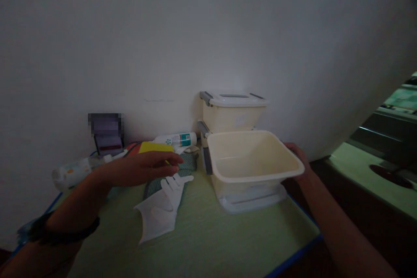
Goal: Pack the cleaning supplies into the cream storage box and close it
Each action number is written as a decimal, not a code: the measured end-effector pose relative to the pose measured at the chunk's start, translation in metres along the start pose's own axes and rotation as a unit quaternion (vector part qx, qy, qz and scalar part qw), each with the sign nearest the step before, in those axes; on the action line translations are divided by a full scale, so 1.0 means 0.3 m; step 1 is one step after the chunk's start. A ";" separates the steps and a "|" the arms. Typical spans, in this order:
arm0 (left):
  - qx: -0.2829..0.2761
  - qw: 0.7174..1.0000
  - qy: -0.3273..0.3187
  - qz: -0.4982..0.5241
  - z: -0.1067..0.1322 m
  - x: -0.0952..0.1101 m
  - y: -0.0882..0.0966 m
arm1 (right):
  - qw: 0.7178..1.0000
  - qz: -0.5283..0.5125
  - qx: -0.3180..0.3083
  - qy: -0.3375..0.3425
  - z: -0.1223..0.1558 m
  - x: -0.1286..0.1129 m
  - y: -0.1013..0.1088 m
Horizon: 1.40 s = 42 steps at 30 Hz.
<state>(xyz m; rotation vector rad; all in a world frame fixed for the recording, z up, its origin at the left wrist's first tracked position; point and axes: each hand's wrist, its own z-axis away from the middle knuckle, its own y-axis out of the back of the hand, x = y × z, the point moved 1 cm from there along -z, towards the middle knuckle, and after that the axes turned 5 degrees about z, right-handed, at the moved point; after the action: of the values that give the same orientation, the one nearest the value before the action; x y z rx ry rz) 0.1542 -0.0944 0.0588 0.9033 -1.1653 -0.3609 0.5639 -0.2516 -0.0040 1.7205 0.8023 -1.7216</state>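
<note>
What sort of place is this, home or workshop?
Probably a home room: green-covered table against a bare wall, lidded storage boxes stacked there, an open tub in the right hand, a white glove lying loose.

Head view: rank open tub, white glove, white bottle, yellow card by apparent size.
1. open tub
2. white glove
3. white bottle and yellow card: look alike, and the card is partly behind the left hand, so unranked.

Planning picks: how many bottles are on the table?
2. A white bottle by the wall, left of the tubs; a clear bottle far left, beyond the left hand. Others may be hidden.
</note>
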 end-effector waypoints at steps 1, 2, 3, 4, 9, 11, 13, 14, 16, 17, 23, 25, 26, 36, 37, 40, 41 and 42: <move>-0.004 1.000 0.002 -0.001 -0.003 -0.004 -0.003 | 1.000 0.009 0.000 -0.011 -0.007 0.009 0.004; -0.008 1.000 0.002 -0.001 -0.005 -0.007 -0.005 | 1.000 0.019 -0.001 -0.022 -0.013 0.017 0.007; -0.012 1.000 0.001 -0.002 -0.006 -0.010 -0.006 | 0.999 0.028 -0.004 -0.031 -0.019 0.022 0.009; -0.016 1.000 0.001 -0.002 -0.007 -0.012 -0.007 | 0.999 0.037 -0.008 -0.038 -0.023 0.025 0.010; -0.027 1.000 0.006 0.003 -0.005 -0.019 -0.007 | 0.994 0.082 -0.043 -0.060 -0.033 0.018 0.013; -0.029 1.000 0.005 0.004 -0.003 -0.021 -0.006 | 0.990 0.103 -0.060 -0.069 -0.034 0.008 0.010; -0.030 1.000 0.005 0.005 0.000 -0.025 -0.005 | 0.987 0.126 -0.074 -0.071 -0.033 -0.005 0.006; -0.029 1.000 0.006 0.006 0.001 -0.026 -0.004 | 0.985 0.139 -0.079 -0.068 -0.032 -0.013 0.004; -0.022 1.000 0.007 0.005 0.004 -0.028 -0.002 | 0.981 0.173 -0.077 -0.051 -0.029 -0.032 0.004; -0.018 1.000 0.008 0.003 0.006 -0.027 -0.001 | 0.978 0.192 -0.070 -0.037 -0.027 -0.042 0.006; -0.003 1.000 0.018 0.011 0.008 -0.017 0.005 | 0.940 0.329 0.015 0.087 -0.019 -0.108 -0.005; 0.005 1.000 0.010 0.021 0.002 -0.021 0.004 | 0.915 0.378 0.037 0.137 -0.012 -0.130 -0.034; 0.011 1.000 0.000 0.024 -0.003 -0.024 0.003 | 0.900 0.400 0.046 0.166 -0.006 -0.140 -0.054; 0.075 0.996 0.029 -0.035 -0.007 -0.063 0.003 | 0.766 0.486 -0.079 0.414 0.233 -0.207 -0.397; 0.093 0.994 0.047 -0.038 0.008 -0.073 0.011 | 0.754 0.484 -0.097 0.433 0.259 -0.210 -0.434; 0.129 0.986 0.098 -0.045 0.071 -0.120 0.044 | 0.737 0.473 -0.134 0.463 0.314 -0.218 -0.538; 0.126 0.985 0.107 -0.044 0.095 -0.136 0.056 | 0.734 0.469 -0.146 0.470 0.325 -0.219 -0.572; 0.117 0.986 0.112 -0.043 0.118 -0.150 0.068 | 0.730 0.464 -0.155 0.476 0.334 -0.218 -0.606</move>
<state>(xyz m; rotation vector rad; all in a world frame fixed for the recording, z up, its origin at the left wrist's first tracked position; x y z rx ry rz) 0.1010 -0.0668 0.0498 1.1710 -0.9757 -0.1875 0.3616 -0.2088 0.0640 2.1412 0.3842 0.0382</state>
